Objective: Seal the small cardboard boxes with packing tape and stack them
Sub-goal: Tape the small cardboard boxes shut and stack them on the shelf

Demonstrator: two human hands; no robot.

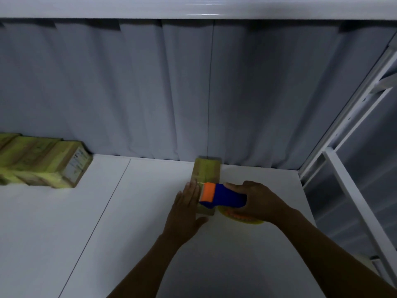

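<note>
Box of small, long shape lies on the white bench, its far end touching the grey curtain at the bench's back edge, right of the middle. It is brown cardboard with a yellowish cast in the dim light, and its top has a glossy sheen that may be tape already laid along it, though the picture is too dark to be sure.

The left hand lies against the box's left side with the fingers straight and close together, pointing toward the back edge; the thumb reaches across toward the box's near end. The right hand has its fingers curled round the blue body of a tape dispenser, whose orange front sits on the top of the box near its near end. Under the right hand a yellowish tape roll shows, just right of the box and low over the bench.

A stack of boxes of the same kind sits at the back left of the bench, well apart from the hands, with a pale printed label on the end that faces right. A white metal shelf frame stands along the bench's right edge.
</note>
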